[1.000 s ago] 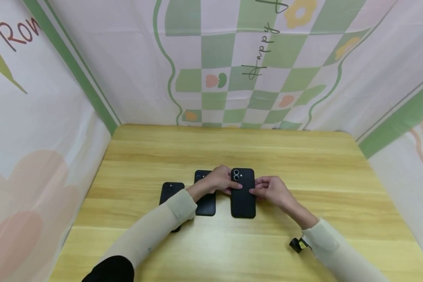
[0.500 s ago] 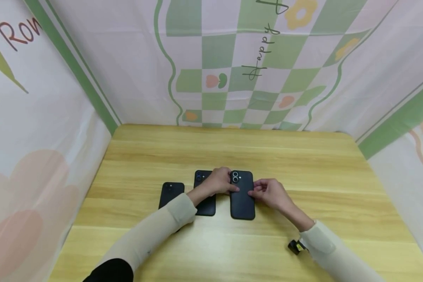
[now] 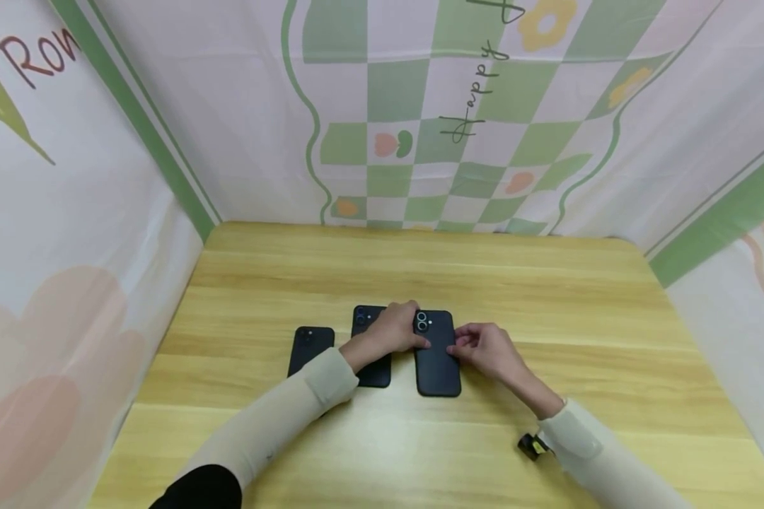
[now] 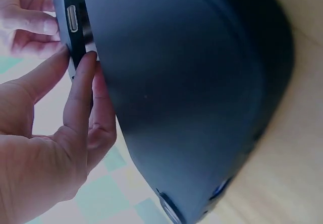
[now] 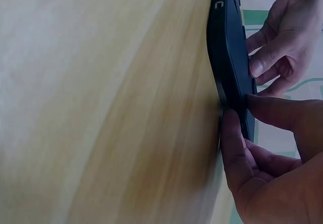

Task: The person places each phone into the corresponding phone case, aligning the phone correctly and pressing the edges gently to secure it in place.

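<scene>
A black smartphone [image 3: 438, 364], its back with two ringed camera lenses facing up, is held between both hands close over the table. My left hand [image 3: 391, 329] pinches its left long edge, thumb on the back. On the opposite edge, my right hand [image 3: 490, 350] pinches it between thumb and fingers. The right wrist view shows that thumb on the back of the phone [image 5: 229, 57] and a finger under its side. A second black phone [image 3: 372, 369] lies directly left, partly covered by the left hand; it looms large in the left wrist view.
A third black phone [image 3: 308, 346] lies farther left, partly beneath the left sleeve [image 3: 280, 417]. By the right cuff is a small black object with a yellow-green patch [image 3: 532, 446]. The wooden table [image 3: 420, 268] meets a patterned cloth backdrop [image 3: 242, 141] at its far edge.
The held phone has come slightly nearer to me and a little left, its top end turning slightly left. Both hands keep their grip and move with it.
</scene>
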`<state>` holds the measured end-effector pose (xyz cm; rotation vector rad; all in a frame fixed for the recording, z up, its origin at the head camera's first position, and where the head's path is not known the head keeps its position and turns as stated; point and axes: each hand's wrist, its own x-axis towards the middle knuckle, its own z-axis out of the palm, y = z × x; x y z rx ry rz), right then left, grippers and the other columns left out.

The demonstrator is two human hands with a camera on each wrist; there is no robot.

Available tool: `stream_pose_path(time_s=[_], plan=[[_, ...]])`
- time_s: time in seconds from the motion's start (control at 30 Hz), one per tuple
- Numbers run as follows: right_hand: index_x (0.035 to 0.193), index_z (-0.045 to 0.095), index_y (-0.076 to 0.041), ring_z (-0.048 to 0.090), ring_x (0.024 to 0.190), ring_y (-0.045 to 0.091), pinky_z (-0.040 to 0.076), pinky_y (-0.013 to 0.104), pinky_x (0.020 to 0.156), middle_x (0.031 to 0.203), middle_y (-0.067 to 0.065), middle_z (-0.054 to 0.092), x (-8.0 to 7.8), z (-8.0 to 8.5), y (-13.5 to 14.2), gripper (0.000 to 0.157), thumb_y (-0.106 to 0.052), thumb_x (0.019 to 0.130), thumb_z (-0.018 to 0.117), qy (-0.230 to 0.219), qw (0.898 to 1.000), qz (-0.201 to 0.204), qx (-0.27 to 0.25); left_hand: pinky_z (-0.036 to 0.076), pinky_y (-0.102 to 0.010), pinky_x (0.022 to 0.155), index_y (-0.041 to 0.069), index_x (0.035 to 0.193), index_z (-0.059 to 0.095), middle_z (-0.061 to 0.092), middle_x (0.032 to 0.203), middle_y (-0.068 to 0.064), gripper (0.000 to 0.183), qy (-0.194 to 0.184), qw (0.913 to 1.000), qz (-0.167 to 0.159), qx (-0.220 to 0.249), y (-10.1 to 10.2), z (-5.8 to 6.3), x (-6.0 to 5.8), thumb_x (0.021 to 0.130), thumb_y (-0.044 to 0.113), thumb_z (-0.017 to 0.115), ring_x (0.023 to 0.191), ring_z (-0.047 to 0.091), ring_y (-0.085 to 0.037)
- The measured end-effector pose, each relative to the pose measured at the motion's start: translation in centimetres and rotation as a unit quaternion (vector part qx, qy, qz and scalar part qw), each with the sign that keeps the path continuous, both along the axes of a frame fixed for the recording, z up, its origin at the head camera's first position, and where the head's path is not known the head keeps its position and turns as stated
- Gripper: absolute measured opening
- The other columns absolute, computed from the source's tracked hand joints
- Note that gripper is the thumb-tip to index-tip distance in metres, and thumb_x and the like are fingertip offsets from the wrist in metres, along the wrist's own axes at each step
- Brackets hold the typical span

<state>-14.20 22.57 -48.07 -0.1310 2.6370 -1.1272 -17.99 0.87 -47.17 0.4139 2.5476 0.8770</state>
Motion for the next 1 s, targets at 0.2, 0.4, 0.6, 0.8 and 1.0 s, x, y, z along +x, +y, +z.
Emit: stream_pose_path(time_s=[0.2,0.4,0.6,0.8,1.0], plan=[[0.111,0.074,0.009,0.069,0.073,0.014,0.057,0.023,0.062,0.088,0.009,0.075,0.2,0.1,-0.2,0.029,-0.009,0.091,0.084,0.01,1.0,0.008,0.005,0.055,-0.03,0.078,0.004,0.131,0.065,0.072,0.108,-0.007,0.056,0.006,0.9998,-0.007,-0.017,-0.1,-0.1,0.0,0.088,0.029,0.09,0.09,0.065,-0.015],[0.112,0.073,0.009,0.071,0.074,0.014,0.058,0.022,0.063,0.089,0.01,0.076,0.3,0.0,-0.2,0.029,-0.007,0.09,0.083,0.016,1.0,0.009,0.002,0.057,-0.033,0.083,0.004,0.135,0.064,0.072,0.115,-0.009,0.059,0.004,0.9999,-0.002,-0.016,-0.2,0.0,0.1,0.088,0.028,0.09,0.097,0.067,-0.018],[0.112,0.073,0.01,0.072,0.076,0.016,0.059,0.023,0.064,0.09,0.011,0.076,0.4,-0.3,0.0,0.028,-0.005,0.09,0.082,0.021,1.0,0.012,0.0,0.057,-0.033,0.089,0.004,0.144,0.06,0.072,0.123,-0.011,0.066,0.007,0.9998,0.0,-0.018,-0.2,0.0,0.2,0.09,0.028,0.088,0.102,0.067,-0.019],[0.113,0.074,0.01,0.072,0.076,0.015,0.058,0.022,0.064,0.089,0.009,0.076,0.4,-0.1,0.3,0.027,-0.005,0.091,0.081,0.024,0.999,0.03,0.003,0.051,-0.026,0.066,0.005,0.149,0.058,0.075,0.088,-0.006,0.06,-0.004,0.9999,0.011,0.009,-0.8,0.5,0.3,0.099,0.034,0.078,0.068,0.065,-0.014],[0.118,0.072,0.009,0.068,0.071,0.013,0.056,0.025,0.06,0.089,0.006,0.076,0.0,0.6,0.9,0.028,-0.01,0.098,0.075,0.02,0.997,0.076,0.013,0.056,-0.043,0.104,0.007,0.153,0.054,0.068,0.14,-0.011,0.056,0.043,0.9965,0.017,0.069,-2.8,1.5,1.0,0.106,0.034,0.067,0.124,0.067,-0.025]])
